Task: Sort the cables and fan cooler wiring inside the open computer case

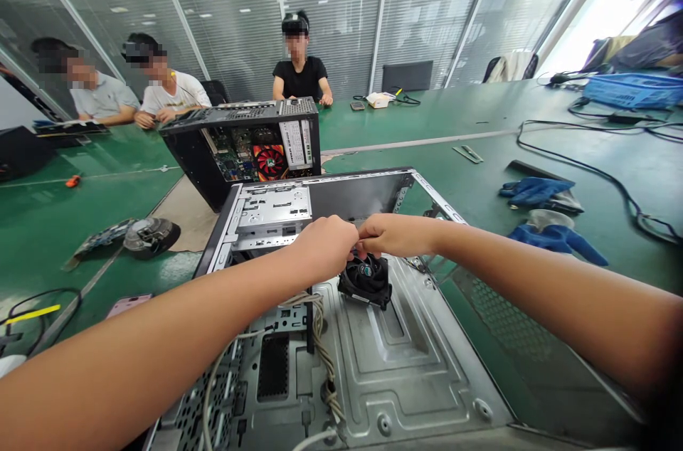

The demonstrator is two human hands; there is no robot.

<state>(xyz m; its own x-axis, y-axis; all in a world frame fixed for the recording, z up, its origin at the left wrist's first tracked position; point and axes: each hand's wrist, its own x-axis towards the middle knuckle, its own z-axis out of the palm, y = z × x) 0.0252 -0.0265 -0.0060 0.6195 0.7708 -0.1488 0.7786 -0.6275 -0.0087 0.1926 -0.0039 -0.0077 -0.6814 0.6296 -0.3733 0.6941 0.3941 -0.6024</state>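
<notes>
A black computer cooling fan (367, 282) with a round hub label sits tilted inside the open metal computer case (427, 365). Just above the fan, my left hand (331, 243) and my right hand (392, 234) meet with fingers pinched together. Whatever is between the fingertips is too small and hidden to make out; I cannot tell whether they touch the fan. A twisted bundle of grey cables (321, 344) hangs along the case floor, left of the fan.
Behind stands a second computer tower (186, 152) with its board and a red fan exposed. Blue gloves (555, 234) and black cables (602, 170) lie at right. A round metal cooler part (152, 236) lies at left. Several people sit across the green table (453, 117).
</notes>
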